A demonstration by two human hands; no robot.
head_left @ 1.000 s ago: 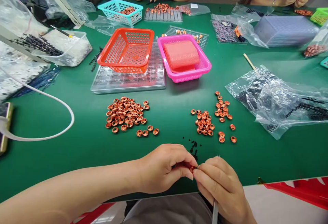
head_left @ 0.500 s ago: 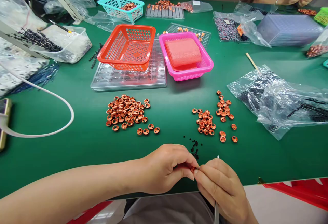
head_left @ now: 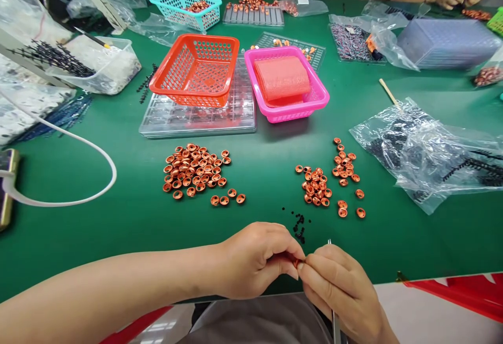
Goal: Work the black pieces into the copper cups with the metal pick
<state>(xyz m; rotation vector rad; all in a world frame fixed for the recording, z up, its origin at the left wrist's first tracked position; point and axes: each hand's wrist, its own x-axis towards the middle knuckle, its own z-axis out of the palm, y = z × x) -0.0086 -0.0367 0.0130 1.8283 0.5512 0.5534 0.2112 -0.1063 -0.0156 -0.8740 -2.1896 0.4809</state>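
Observation:
Near the table's front edge, my left hand (head_left: 261, 260) pinches a small copper-coloured cup (head_left: 296, 263), mostly hidden by the fingers. My right hand (head_left: 341, 286) touches the same cup with its fingertips and has metal tweezers (head_left: 336, 325) tucked in the palm, their tips pointing away from me. Tiny black pieces (head_left: 299, 227) lie just beyond my hands. Copper cups form a large pile (head_left: 192, 168) at the left, a smaller pile (head_left: 315, 186) beyond my hands and a loose group (head_left: 343, 165) to its right.
An orange basket (head_left: 196, 71) rests on clear trays (head_left: 157, 124), beside a pink basket (head_left: 318, 100) holding pink foam. Plastic bags (head_left: 416, 150) lie at the right. A white cable (head_left: 94, 150) loops at the left. Two people's hands work across the green table (head_left: 137, 223).
Both hands stay together at the cup. The tweezers have tilted slightly, their tips shifting left. Across the table, the other people's hands have moved a little.

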